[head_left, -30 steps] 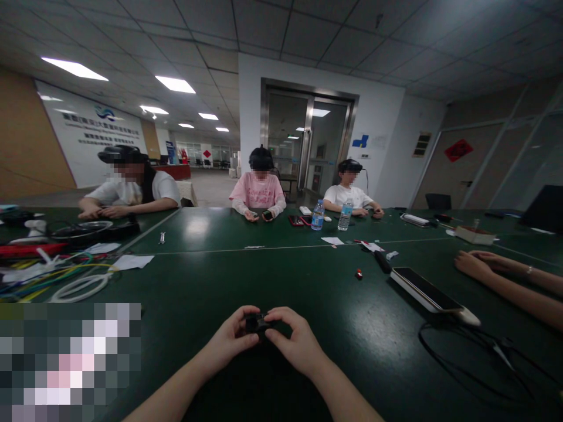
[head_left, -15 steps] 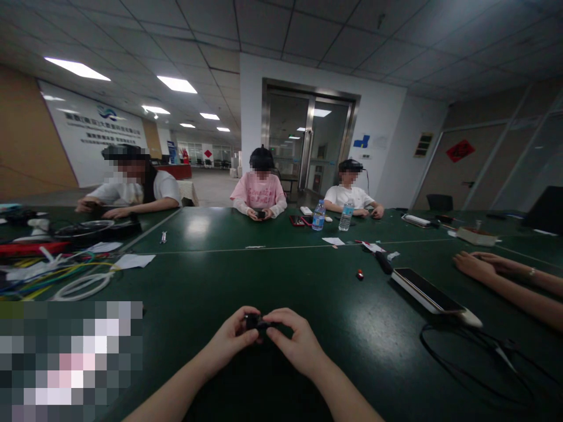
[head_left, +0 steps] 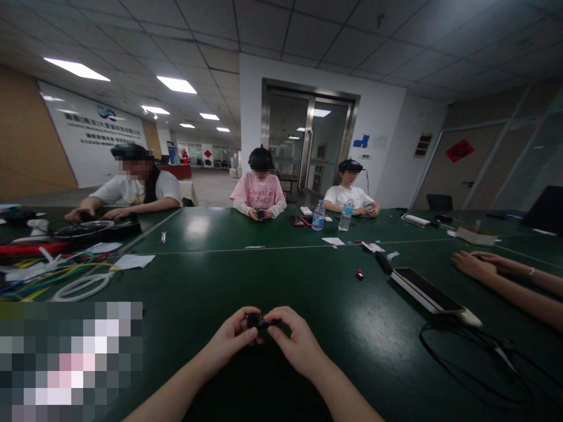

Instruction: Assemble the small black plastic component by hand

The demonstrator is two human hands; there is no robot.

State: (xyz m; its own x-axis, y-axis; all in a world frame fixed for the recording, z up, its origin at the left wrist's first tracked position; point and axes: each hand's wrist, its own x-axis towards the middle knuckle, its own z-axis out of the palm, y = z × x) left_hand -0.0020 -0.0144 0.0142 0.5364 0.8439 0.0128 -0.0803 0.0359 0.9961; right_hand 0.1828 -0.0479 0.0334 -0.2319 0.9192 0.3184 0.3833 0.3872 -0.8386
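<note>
Pink-shirted co-worker's hands (head_left: 252, 214), far side, have come together since the first frame; apart then.
Left hand (head_left: 235, 335) and right hand (head_left: 294, 337) both pinched narrow on a small black object (head_left: 254, 321), held between them over the near middle of the tabletop (head_left: 197, 287). Small red item (head_left: 359, 274) farther off to the right, phone (head_left: 427, 290) right of that; loose cables (head_left: 81, 287) at left; two water bottles (head_left: 318, 218) on the far side.
</note>
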